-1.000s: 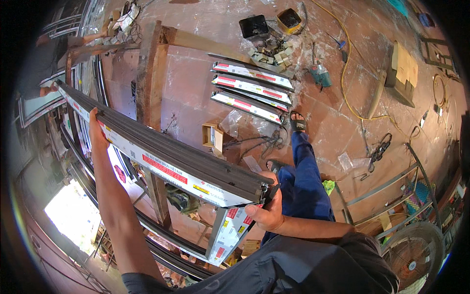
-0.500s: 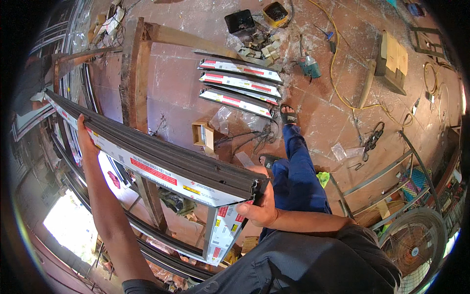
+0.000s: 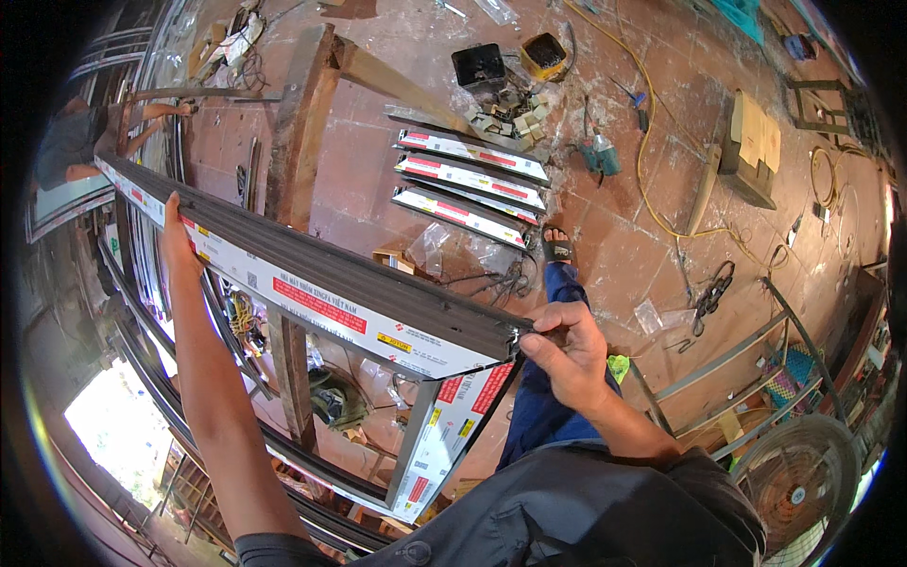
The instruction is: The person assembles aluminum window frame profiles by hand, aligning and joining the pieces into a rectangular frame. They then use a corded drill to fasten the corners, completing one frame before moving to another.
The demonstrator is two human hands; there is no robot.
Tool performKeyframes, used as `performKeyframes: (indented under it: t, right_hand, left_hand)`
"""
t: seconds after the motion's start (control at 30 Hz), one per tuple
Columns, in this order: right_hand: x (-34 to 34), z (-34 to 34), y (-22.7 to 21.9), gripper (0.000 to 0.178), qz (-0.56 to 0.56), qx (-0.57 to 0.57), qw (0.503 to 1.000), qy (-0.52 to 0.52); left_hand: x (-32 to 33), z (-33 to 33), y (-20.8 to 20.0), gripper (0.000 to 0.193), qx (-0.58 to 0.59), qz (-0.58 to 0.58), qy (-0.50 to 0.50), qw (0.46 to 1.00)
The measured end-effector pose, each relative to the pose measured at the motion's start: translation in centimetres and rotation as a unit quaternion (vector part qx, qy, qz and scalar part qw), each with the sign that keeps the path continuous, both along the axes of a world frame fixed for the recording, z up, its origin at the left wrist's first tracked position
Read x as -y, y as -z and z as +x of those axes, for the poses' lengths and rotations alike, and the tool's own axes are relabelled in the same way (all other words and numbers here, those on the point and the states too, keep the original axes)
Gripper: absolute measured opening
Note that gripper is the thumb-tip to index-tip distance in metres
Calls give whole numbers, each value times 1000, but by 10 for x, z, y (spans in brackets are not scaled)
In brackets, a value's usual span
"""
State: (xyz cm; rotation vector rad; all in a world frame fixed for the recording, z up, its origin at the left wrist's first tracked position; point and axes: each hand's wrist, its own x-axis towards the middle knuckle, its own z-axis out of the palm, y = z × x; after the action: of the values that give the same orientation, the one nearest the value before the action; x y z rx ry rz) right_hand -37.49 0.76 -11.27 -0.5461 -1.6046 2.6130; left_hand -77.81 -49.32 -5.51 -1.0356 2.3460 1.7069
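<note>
Tiled floor (image 3: 605,255); left fingers (image 3: 173,203) wrapped on long frame (image 3: 321,269); right fingers (image 3: 567,321) nearly together at its corner, hold unclear; bars (image 3: 468,180) beyond both.

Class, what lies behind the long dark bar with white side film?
Behind the long dark bar, a small brown cardboard box and a thick brown wooden post partly show; their covered parts cannot be seen.

Your floor (image 3: 614,274): reddish-brown tile, whitish dust patches. Directly on it, ahead of you: white-and-red-labelled profiles (image 3: 472,178) lying side by side, black bin (image 3: 479,66) and yellow bin (image 3: 543,57) beside a heap of small pieces (image 3: 510,118). Further right: teal power tool (image 3: 599,156), yellow hose (image 3: 645,142), bundled black cord (image 3: 713,298).
</note>
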Motion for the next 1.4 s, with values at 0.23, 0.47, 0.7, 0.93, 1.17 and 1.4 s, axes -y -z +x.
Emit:
performKeyframes:
  t: [0.23,0.47,0.7,0.93,1.17,1.4]
  right_hand:
    - [10,8,-4,49,-142,76,986,48]
    - [16,12,6,87,-407,364,823,158]
    - [44,-50,-14,89,-479,326,809,99]
    - [42,-46,-19,90,-459,327,822,87]
    - [58,-13,-33,70,-253,120,953,120]
    - [44,2,-40,32,-189,159,964,-95]
  left_hand:
    - [1,1,1,79,13,41,8,999]
    - [-13,10,-6,77,10,46,-14,999]
    - [0,17,-1,71,3,137,35,990]
    - [14,15,10,86,-35,-143,-56,987]
    - [-70,169,-39,50,-20,-412,203,888]
    - [-64,569,-120,42,-44,-416,-101,903]
